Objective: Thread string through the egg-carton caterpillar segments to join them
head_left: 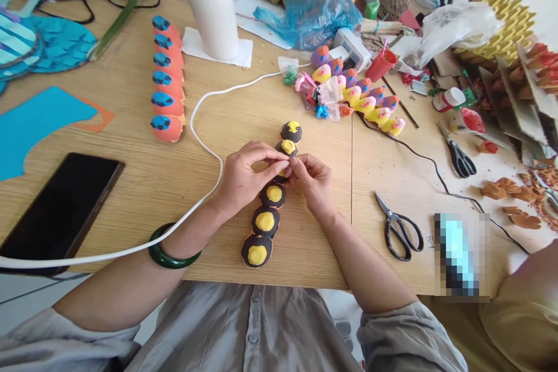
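Observation:
A row of several black domes with yellow tops runs away from the table's front edge, on an orange base. Over its middle, my left hand and my right hand meet at the fingertips. Thumb and forefinger of each are pinched together. Whatever lies between them is too small to make out. The farthest dome carries small dark marks on its yellow top. Beneath the fingers, one dome is partly hidden.
An orange row with blue tops stands left, near a white cable and a phone. Black scissors lie right. Yellow and purple rows, a white bottle and a blue bag are behind. A person sits right.

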Available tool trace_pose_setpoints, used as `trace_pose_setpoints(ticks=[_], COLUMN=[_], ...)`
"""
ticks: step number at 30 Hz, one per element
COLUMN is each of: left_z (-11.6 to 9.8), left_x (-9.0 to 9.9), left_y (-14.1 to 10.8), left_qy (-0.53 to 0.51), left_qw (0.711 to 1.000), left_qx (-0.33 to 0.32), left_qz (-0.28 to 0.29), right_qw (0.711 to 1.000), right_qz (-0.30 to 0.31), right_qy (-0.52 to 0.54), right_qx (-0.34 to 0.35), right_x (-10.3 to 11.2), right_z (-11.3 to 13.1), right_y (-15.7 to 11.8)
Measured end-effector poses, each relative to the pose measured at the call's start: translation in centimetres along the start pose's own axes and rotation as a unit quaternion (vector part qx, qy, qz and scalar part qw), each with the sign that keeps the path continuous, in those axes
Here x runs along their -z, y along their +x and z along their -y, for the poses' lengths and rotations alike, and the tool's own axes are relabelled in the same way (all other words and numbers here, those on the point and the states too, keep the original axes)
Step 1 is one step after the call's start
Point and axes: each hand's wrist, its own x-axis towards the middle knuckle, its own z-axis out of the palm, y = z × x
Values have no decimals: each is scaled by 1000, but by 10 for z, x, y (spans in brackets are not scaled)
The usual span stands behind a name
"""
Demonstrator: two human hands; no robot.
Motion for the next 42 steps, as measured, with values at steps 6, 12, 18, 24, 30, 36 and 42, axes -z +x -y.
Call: trace_pose_setpoints(ticks=[6, 12, 18, 24, 30, 36, 42], left_z=[-1, 1, 2, -3, -7, -6, -5], left_x=[0, -5, -8, -7, -8, -7, -6], left_y=[-1, 1, 2, 5, 7, 7, 6], left_qy=[-37, -146, -212, -278, -352, -371, -379], left_qw=[998, 971, 956, 928, 885, 870, 857], left_qx=[55, 175, 176, 230, 296, 319, 343], left_qz=[-23, -79, -102, -87, -63, -68, -69], right_qw=[999, 995, 995, 995, 996, 996, 996], right_qz=[-33, -67, -58, -63, -64, -64, -66], right_qy=[27, 69, 83, 72, 58, 64, 54], right_qx=[11, 2, -12, 4, -9, -14, -22], right_x=[1, 3, 4, 5, 8, 9, 9], right_z=[0, -2, -3, -2, -3, -4, -4], right_y=[2, 8, 9, 9, 9, 11, 11])
